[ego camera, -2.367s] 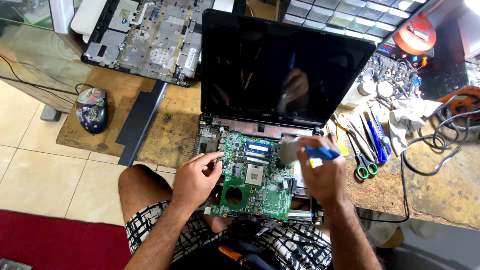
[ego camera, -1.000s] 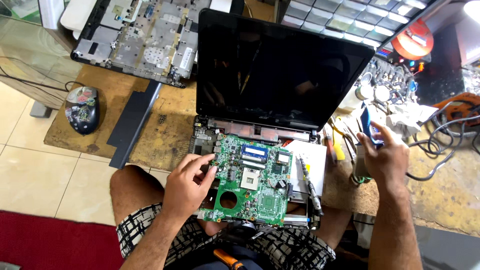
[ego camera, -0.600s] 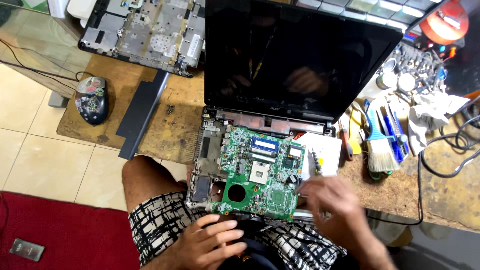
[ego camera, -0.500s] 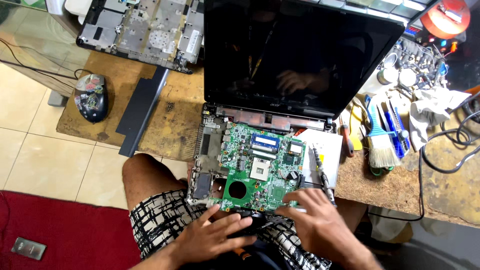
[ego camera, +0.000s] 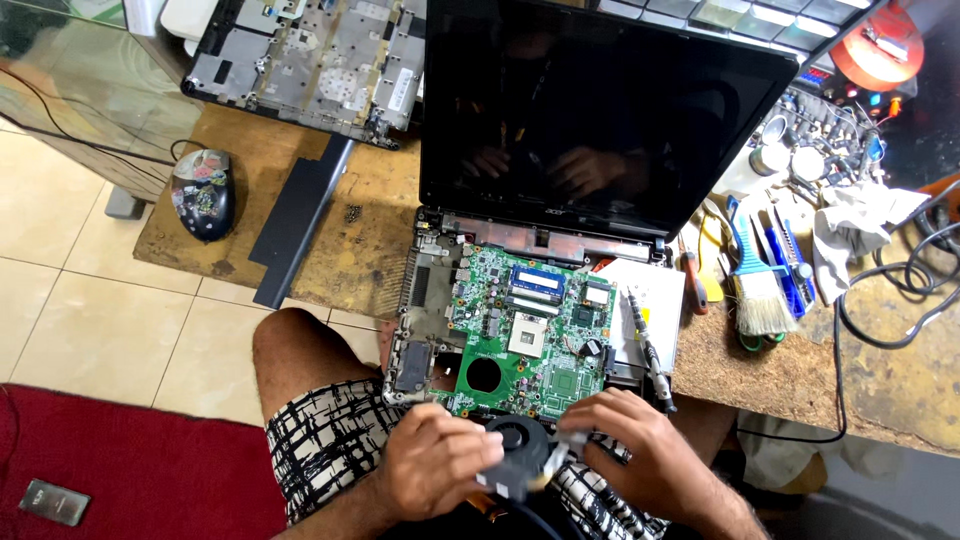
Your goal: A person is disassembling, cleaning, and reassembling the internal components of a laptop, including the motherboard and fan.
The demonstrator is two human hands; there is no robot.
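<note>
Two hands (ego camera: 540, 460) around black fan (ego camera: 516, 450)

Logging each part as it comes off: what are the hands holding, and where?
Both hands, left and right, hold a black cooling fan by its opposite sides.

A worn wooden bench (ego camera: 360, 235) is carrying the load: an opened laptop (ego camera: 560, 200) is sitting at its front edge, a stripped grey chassis panel (ego camera: 310, 60) is lying at the back, a patterned mouse (ego camera: 203, 193) and long black battery (ego camera: 300, 220) are resting left, a blue-handled brush (ego camera: 755, 280) lying right.
</note>
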